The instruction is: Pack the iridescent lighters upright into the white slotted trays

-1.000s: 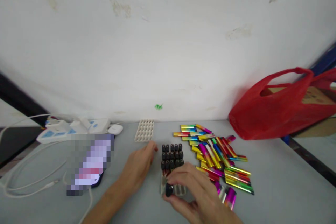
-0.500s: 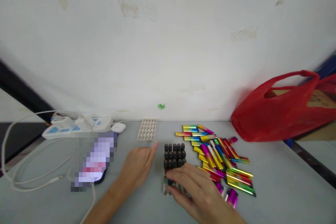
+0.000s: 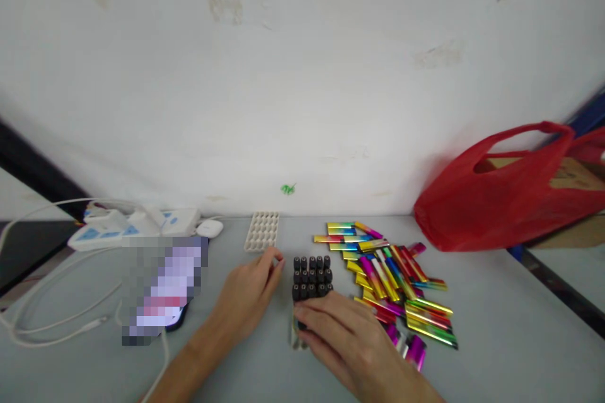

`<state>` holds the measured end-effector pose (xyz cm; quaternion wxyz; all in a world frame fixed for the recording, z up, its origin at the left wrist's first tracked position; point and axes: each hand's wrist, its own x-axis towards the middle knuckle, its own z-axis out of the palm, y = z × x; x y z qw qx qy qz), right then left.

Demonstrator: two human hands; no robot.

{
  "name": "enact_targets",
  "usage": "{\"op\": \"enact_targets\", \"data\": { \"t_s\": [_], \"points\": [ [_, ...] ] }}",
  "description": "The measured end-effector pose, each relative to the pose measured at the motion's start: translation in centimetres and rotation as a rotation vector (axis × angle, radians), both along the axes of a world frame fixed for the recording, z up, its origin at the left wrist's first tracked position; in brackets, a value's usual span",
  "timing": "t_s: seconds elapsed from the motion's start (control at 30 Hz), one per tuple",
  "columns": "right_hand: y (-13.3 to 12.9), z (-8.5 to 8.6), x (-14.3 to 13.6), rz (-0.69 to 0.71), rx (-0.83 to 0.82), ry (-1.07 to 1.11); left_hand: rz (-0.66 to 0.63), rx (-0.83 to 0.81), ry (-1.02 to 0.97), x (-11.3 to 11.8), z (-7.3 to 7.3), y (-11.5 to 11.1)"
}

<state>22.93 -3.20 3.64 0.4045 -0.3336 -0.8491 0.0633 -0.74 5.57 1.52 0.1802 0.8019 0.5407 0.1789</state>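
Observation:
Several black-topped pieces (image 3: 312, 277) stand upright in rows, held in a pale holder (image 3: 297, 339) whose near left corner shows. My right hand (image 3: 345, 337) covers the near part of that holder, its thumb and fingers pinched at a dark-topped piece mostly hidden under them. Left of the rows, my left hand (image 3: 253, 286) hovers with thumb and index finger close together; anything between them is too small to tell. Shiny multicoloured tubes (image 3: 387, 277) lie in a loose pile to the right. Behind my left hand is a pale tray (image 3: 262, 231) with rows of hollows.
A white power strip (image 3: 137, 227) with cables, a small white device (image 3: 209, 228) and a phone with a blurred screen (image 3: 172, 283) are at the left. A red bag (image 3: 491, 201) holding a cardboard box stands at the back right, near the wall.
The left hand's index finger has bent in toward its thumb. My right hand has shifted slightly left, staying over the near rows. The whole view has moved a little.

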Motion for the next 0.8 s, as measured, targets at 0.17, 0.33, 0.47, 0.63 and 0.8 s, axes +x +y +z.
{"op": "enact_targets", "data": {
  "t_s": [0.17, 0.33, 0.47, 0.63, 0.8],
  "points": [
    [-0.4, -0.4, -0.1, -0.066, -0.027, -0.025, -0.013, -0.018, -0.021, -0.1, 0.0, -0.1],
    [-0.7, -1.2, -0.2, -0.061, -0.026, -0.061, -0.017, -0.02, -0.013, 0.0, 0.1, -0.1],
    [-0.6, -1.6, 0.0, -0.051, 0.024, -0.13, -0.024, -0.016, -0.026, 0.1, 0.1, -0.1],
    [-0.6, -1.1, -0.3, -0.07, 0.12, -0.133, -0.027, -0.01, -0.04, 0.0, 0.2, -0.1],
    [-0.5, -0.4, -0.8, -0.13, 0.141, -0.006, -0.025, 0.004, -0.109, -0.3, 0.3, -0.2]
  ]
}}
